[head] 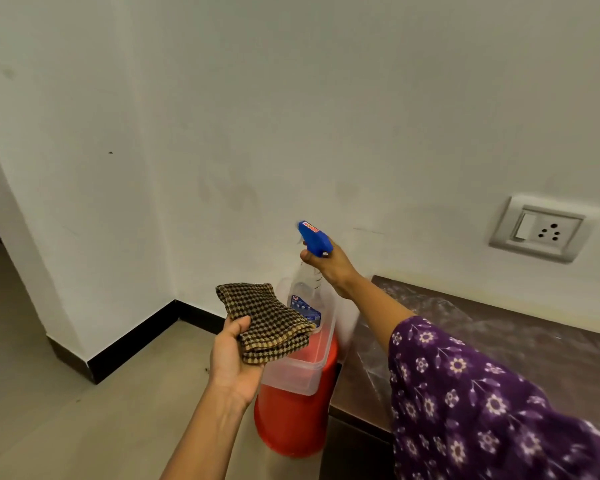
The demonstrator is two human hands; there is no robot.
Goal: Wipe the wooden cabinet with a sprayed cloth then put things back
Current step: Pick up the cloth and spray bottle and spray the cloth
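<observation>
- Landmark: red bucket (291, 424), upright on the floor (49, 393), just beside the left end of the wooden cabinet (499, 341).
- Atop the red bucket: clear plastic container (302, 372), rectangular, resting across the mouth and hiding the bucket's inside. Red showing through its hazy walls; contents, if any, not to be made out.
- Above the red bucket, in the air: spray bottle (305, 292), clear body with a blue label, blue trigger head (314, 237) uppermost, nozzle turned up and leftward toward the wall (291, 116). Liquid level impossible to tell through the blur; base hidden behind the checked cloth (267, 320).
- Higher over the red bucket: right grip (329, 265), wrapped round the spray bottle's neck just under the head, one finger in front at the trigger. Purple flowered sleeve (482, 393) trailing back over the wooden cabinet.
- Just left of the red bucket's top: left grip (232, 358), palm up, thumb and fingers curled round the folded checked cloth, brown and tan. Cloth below the nozzle, overlapping the spray bottle's lower part and the container's rim in view.
- Right of the red bucket: cabinet top, dark brown and glossy, seemingly under a clear wrinkled sheet.
- Up and far right of the red bucket, on the wall: white switch-and-socket plate (541, 228).
- Left of the red bucket: black skirting (136, 337) along the foot of the wall.
</observation>
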